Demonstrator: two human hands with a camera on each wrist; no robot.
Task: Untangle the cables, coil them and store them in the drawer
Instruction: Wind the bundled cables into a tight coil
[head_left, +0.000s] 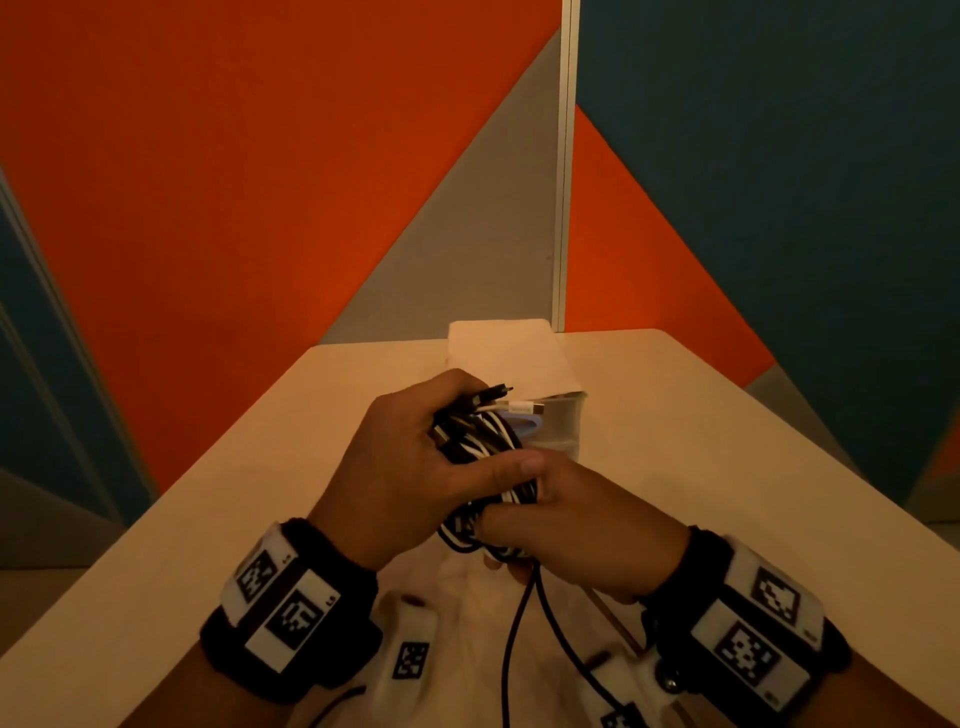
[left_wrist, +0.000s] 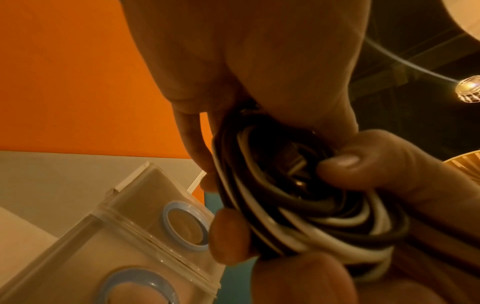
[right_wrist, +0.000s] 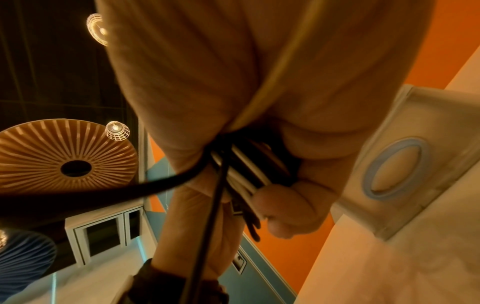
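Note:
A bundle of black and white cables (head_left: 485, 457) is held above the table between both hands. My left hand (head_left: 410, 467) grips its upper part, fingers curled round the loops, with several plug ends (head_left: 511, 402) sticking out to the right. My right hand (head_left: 576, 519) grips the lower part of the same coil (left_wrist: 311, 216). Two loose black strands (head_left: 519, 623) hang down from it toward me. In the right wrist view the cable strands (right_wrist: 249, 170) run between curled fingers. The translucent drawer unit (head_left: 561, 426) with blue ring handles (left_wrist: 185, 226) stands just behind the hands.
The white table (head_left: 727, 441) reaches a back edge near orange, grey and teal wall panels (head_left: 234, 182). White paper or a box top (head_left: 506, 353) sits over the drawer unit. A second drawer front with a blue ring (left_wrist: 137, 288) lies below the first.

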